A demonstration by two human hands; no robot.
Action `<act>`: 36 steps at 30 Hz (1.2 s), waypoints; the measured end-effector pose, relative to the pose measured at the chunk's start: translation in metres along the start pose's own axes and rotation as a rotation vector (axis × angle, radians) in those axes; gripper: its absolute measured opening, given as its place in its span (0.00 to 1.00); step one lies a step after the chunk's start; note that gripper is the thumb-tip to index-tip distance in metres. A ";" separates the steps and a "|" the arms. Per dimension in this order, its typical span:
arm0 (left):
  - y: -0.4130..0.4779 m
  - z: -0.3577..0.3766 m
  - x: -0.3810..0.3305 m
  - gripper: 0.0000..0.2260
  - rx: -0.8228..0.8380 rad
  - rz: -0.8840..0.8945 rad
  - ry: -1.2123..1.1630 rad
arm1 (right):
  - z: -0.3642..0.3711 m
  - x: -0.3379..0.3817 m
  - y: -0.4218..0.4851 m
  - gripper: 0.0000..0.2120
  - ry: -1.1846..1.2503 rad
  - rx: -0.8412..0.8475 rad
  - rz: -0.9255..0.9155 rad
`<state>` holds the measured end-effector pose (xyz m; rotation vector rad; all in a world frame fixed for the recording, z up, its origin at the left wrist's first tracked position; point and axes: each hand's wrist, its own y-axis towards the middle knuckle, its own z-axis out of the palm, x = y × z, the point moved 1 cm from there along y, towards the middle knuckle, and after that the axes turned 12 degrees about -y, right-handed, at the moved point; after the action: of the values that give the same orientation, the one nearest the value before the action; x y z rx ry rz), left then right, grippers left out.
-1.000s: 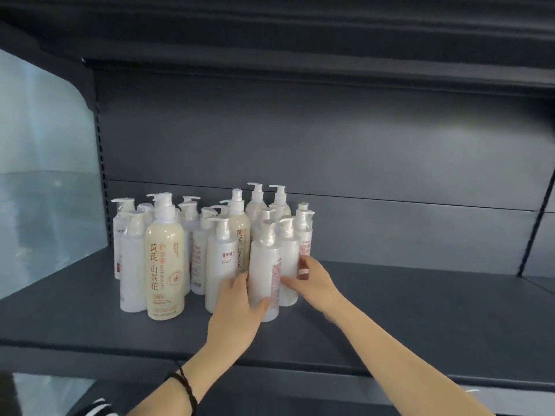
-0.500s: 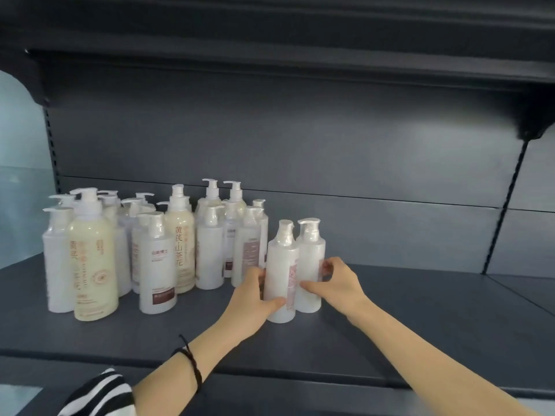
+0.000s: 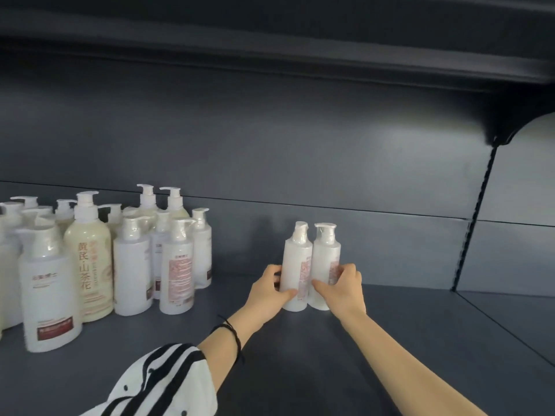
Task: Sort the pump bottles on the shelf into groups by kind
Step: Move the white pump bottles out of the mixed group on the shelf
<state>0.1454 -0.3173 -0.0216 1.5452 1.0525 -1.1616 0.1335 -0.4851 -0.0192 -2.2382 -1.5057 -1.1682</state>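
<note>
2 bottles (image 3: 312,265) upright on shelf (image 3: 390,340) — touching, well right of cluster (image 3: 105,256).

My one view comes from the head camera. It sits close in, just off the front edge of the shelf (image 3: 300,370), and looks forward and slightly down across it, facing the back panel (image 3: 270,145), with the upper shelf (image 3: 270,40) overhead.
</note>
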 end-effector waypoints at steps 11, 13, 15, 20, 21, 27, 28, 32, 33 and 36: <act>0.036 0.048 0.006 0.20 -0.027 -0.079 -0.012 | -0.010 -0.024 0.043 0.24 0.007 -0.009 0.025; 0.036 0.048 0.006 0.23 0.016 -0.096 -0.070 | -0.011 -0.024 0.046 0.25 0.015 -0.006 0.031; 0.036 0.046 0.006 0.28 0.088 -0.093 -0.078 | -0.014 -0.025 0.048 0.26 0.019 0.002 0.031; 0.031 0.039 0.002 0.32 0.191 -0.087 0.076 | -0.023 -0.029 0.042 0.27 -0.017 0.010 0.036; 0.028 0.036 0.000 0.29 0.190 -0.047 0.155 | -0.025 -0.029 0.039 0.26 -0.031 0.017 0.040; -0.007 -0.013 -0.021 0.17 0.036 0.236 0.809 | -0.039 -0.006 0.010 0.13 -0.434 0.076 -0.098; -0.015 -0.025 -0.024 0.15 -0.001 0.269 0.903 | -0.037 0.003 0.002 0.12 -0.518 0.088 -0.171; -0.048 -0.072 -0.027 0.14 -0.103 0.339 1.117 | -0.010 0.042 -0.028 0.12 -0.633 0.166 -0.464; -0.055 -0.086 -0.025 0.13 -0.130 0.334 1.130 | 0.000 0.053 -0.034 0.13 -0.641 0.189 -0.520; -0.073 -0.132 -0.027 0.12 -0.262 0.331 1.071 | 0.031 0.088 -0.047 0.16 -0.649 0.235 -0.614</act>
<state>0.0968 -0.1755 0.0118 2.0383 1.4421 0.1209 0.1239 -0.3855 0.0109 -2.1489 -2.5437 -0.2992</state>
